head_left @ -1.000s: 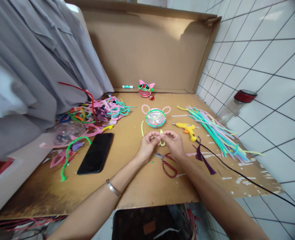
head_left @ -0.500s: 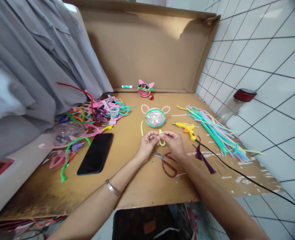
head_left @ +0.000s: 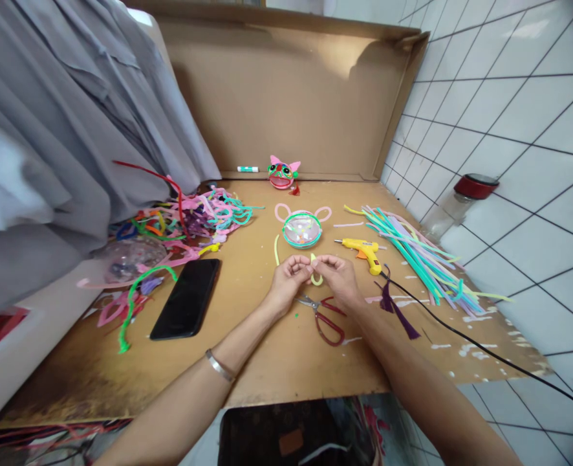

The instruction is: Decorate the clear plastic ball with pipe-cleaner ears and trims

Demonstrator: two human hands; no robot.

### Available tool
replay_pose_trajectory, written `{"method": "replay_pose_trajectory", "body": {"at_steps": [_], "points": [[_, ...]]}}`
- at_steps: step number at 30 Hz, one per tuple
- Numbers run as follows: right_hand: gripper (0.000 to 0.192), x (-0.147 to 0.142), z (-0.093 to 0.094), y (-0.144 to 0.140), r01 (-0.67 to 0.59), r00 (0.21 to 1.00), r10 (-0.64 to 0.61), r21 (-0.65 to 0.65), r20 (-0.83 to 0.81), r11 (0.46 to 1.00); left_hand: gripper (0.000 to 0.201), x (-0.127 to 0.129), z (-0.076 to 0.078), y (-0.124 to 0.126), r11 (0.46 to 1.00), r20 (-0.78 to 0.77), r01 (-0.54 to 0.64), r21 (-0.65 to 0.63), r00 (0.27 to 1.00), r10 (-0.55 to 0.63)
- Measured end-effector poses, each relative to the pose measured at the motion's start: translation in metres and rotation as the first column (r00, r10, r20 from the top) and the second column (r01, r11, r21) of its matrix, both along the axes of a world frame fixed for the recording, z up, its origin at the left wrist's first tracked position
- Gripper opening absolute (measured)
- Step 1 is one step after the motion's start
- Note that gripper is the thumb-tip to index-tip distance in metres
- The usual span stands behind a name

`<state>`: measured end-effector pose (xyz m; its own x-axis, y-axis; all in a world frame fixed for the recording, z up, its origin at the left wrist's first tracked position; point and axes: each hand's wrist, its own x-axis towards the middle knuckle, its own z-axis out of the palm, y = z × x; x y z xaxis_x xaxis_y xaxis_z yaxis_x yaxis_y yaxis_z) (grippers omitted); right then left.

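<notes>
Both my hands meet at the middle of the cardboard work surface (head_left: 267,362). My left hand (head_left: 286,280) and my right hand (head_left: 339,278) pinch a short yellow-green pipe cleaner (head_left: 314,272) bent into a small loop between the fingertips. Just beyond them lies a clear dome ringed in green pipe cleaner with two pink ears (head_left: 302,228). Red-handled scissors (head_left: 323,316) lie under my right wrist. A yellow glue gun (head_left: 363,250) rests to the right of my hands.
A black phone (head_left: 186,297) lies left of my hands. Tangled pipe cleaners (head_left: 184,217) pile at the left, straight ones (head_left: 417,255) at the right. A finished pink-eared face (head_left: 282,171) and a glue stick (head_left: 248,169) sit by the back wall. The glue gun's cable (head_left: 475,346) runs right.
</notes>
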<state>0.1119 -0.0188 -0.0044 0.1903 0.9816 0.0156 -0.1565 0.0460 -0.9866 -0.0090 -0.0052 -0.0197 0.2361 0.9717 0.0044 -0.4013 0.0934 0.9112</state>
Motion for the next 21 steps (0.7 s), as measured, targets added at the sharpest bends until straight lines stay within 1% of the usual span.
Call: {"method": "replay_pose_trajectory", "body": {"at_steps": [5,8,13,18,21], "points": [[0.023,0.0022,0.0029,-0.0005,-0.02,0.999,0.019,0.027,0.046,0.999,0.036,-0.0008,0.0034,-0.0008,1.0,0.003,0.008,-0.021,1.0,-0.008],[0.024,0.0019,0.0053,-0.0012,-0.03,0.998,0.028,0.032,0.064,0.999,0.035,-0.0022,0.0047,0.0,1.0,0.006,-0.009,-0.029,1.0,0.009],[0.022,-0.0005,0.0083,-0.0025,-0.016,0.997,0.012,0.055,0.079,0.998,0.035,-0.006,0.006,0.0028,1.0,0.016,-0.03,-0.011,0.999,0.03],[0.022,-0.0006,0.0043,-0.0005,-0.023,0.993,0.013,0.081,0.117,0.996,0.038,-0.0063,0.0078,0.0032,1.0,0.024,-0.03,-0.002,0.999,0.031],[0.022,-0.0001,-0.0003,0.0006,-0.011,0.985,-0.009,0.118,0.17,0.993,0.039,-0.0055,0.0075,0.0031,0.999,0.04,-0.033,0.012,0.999,0.033]]}}
